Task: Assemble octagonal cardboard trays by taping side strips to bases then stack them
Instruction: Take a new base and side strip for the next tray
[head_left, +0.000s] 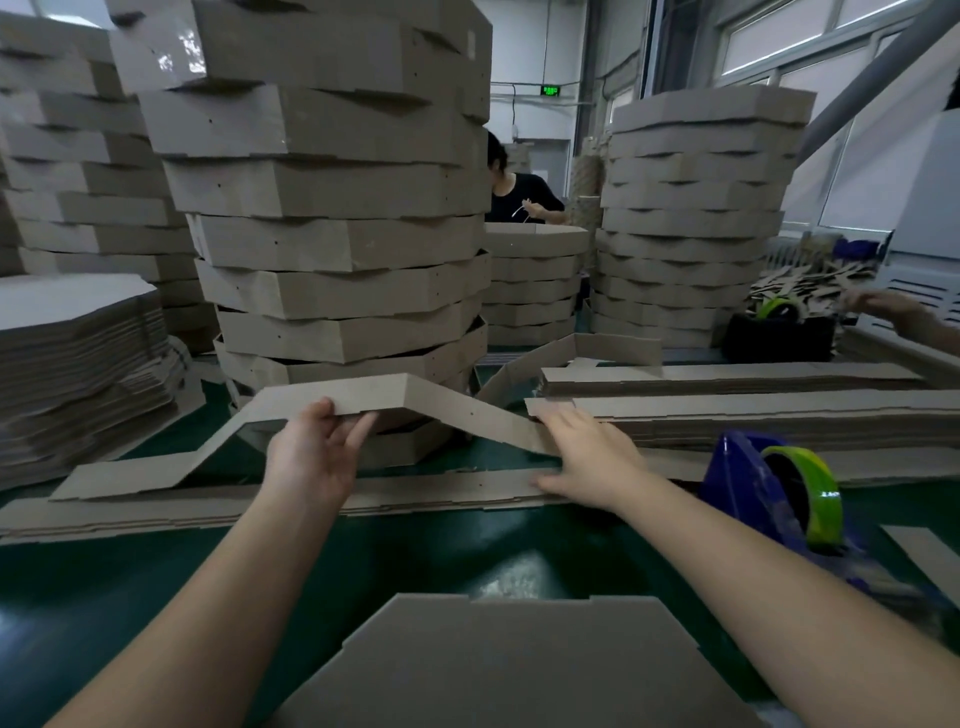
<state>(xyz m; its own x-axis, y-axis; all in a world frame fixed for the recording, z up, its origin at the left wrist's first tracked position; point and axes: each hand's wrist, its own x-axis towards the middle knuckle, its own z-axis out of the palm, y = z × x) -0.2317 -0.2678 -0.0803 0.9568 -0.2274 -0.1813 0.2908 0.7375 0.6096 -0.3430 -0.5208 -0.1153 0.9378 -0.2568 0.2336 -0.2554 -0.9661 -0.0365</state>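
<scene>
Left hand (311, 452): closed on the side strip (447, 410); the lower edge of the strip's middle panel is pinched between thumb and fingers.
Right hand (587, 457): open; the fingers are laid straight and spread on the strip's right end.
Side strip: bent at several folds and held up between the two hands; its far left end is rested on a row of flat strips (156, 512) below the left hand.
Base (493, 665): laid flat on the green table (130, 597), nearer than both hands and between the forearms.
Tape dispenser (769, 499): blue with a green roll, set just right of the right wrist.
Strip pile (753, 415): stacked flat, beyond and right of the right hand.
Finished trays (332, 218): stacked high beyond the left hand, with further stacks to either side.
Flat bases (78, 343): piled far left of the left hand.
Other person (519, 192): partly seen behind the stacks, dressed in black.
</scene>
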